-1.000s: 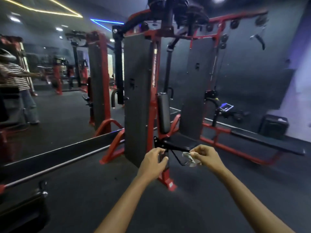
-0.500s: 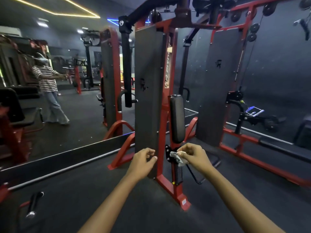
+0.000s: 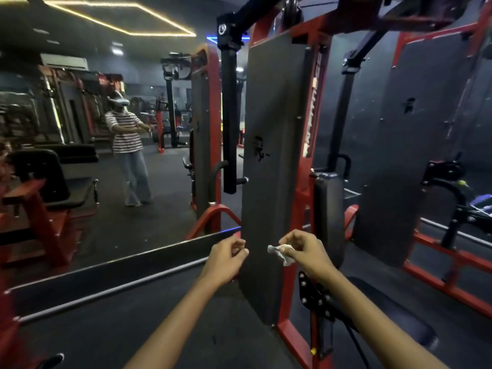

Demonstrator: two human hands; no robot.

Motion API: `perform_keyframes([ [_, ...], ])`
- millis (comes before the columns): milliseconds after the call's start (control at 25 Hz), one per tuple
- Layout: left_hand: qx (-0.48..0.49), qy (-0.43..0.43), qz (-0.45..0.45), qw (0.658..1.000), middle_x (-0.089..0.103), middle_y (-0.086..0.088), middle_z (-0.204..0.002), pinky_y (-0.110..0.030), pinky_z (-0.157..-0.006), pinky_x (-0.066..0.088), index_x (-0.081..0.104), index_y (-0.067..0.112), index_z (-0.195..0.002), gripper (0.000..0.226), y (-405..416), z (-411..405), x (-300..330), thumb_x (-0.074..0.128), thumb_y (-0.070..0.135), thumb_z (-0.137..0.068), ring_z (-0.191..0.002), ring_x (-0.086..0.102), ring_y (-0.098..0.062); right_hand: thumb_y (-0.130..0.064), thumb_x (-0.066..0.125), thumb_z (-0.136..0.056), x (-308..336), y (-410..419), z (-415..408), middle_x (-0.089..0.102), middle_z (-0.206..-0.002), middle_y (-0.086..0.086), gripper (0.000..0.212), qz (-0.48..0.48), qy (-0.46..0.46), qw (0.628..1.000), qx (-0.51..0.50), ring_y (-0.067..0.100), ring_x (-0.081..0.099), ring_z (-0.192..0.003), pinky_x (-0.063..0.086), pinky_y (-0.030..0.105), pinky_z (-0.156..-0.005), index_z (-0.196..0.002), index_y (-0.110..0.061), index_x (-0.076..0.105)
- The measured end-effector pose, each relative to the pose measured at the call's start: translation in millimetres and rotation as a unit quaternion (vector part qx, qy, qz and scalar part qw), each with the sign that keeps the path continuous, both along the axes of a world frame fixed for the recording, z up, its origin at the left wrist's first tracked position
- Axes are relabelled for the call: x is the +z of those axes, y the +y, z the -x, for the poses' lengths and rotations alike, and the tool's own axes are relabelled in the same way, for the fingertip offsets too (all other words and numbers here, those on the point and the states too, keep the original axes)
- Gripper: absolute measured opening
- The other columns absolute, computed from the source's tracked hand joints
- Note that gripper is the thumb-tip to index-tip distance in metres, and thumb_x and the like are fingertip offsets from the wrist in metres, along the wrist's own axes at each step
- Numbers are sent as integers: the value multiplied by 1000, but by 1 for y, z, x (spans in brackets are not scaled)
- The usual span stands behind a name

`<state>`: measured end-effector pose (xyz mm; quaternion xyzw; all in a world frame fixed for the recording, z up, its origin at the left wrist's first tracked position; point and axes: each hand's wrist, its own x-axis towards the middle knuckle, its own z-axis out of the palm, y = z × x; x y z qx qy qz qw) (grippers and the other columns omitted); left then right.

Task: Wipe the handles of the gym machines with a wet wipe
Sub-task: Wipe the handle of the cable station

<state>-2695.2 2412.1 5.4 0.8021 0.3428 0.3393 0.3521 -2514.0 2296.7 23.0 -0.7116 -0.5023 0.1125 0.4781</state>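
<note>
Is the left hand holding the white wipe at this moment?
No, the wipe is pinched in the right hand, while the left hand has loosely curled fingers and holds nothing.

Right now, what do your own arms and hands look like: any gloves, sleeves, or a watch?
Both forearms are bare up to the bottom edge of the head view; no sleeve shows on them. The left hand and right hand wear no gloves, and I can see no watch, band or ring on either.
</note>
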Motion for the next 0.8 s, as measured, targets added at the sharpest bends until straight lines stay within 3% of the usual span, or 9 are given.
perform_keyframes([
  [200, 40, 0, -15, 999, 68, 1, -104, -14, -81, 43, 67, 13, -108, 21, 106, -46, -5, 64, 17, -88, -94, 62, -9, -6, 63, -85, -5, 127, -60, 71, -84, -12, 20, -38, -14, 999, 37, -10, 61, -71, 43, 6, -64, -90, -24, 71],
  [280, 60, 18, -40, 997, 67, 2, -108, -16, -86, 42, 66, 12, -111, 24, 150, -68, -14, 64, 17, -88, -99, 61, -9, -6, 62, -86, -16, 182, -87, 70, -91, -9, 20, -51, -35, 997, 52, -5, 63, -82, 43, 6, -71, -95, -20, 73],
  [400, 82, 40, -55, 994, 65, 1, -114, -18, -92, 42, 64, 13, -116, 28, 214, -98, -16, 62, 18, -88, -106, 60, -9, -6, 62, -86, -15, 266, -127, 70, -95, 0, 20, -66, -13, 996, 50, 11, 65, -89, 49, 19, -79, -93, -20, 74],
  [560, 121, 59, -78, 988, 61, 6, -118, -14, -92, 38, 61, 17, -122, 32, 292, -128, -11, 59, 23, -91, -109, 55, -4, 0, 61, -85, 7, 371, -167, 67, -91, -1, 20, -112, -10, 992, 59, -1, 59, -79, 41, 2, -68, -94, -12, 74],
  [680, 128, 75, -96, 984, 61, 5, -118, -12, -93, 39, 60, 16, -122, 32, 344, -141, -10, 61, 22, -91, -108, 56, -4, -1, 62, -84, -6, 429, -178, 69, -93, -4, 22, -118, 5, 989, 84, 0, 63, -84, 42, 2, -71, -97, -14, 74],
  [800, 121, 63, -147, 980, 64, -3, -118, -30, -100, 43, 62, 10, -119, 31, 405, -151, 5, 63, 17, -89, -111, 58, -14, 1, 63, -83, -16, 470, -188, 70, -95, -4, 24, -144, 1, 985, 96, -2, 64, -87, 45, 5, -75, -96, -17, 74],
])
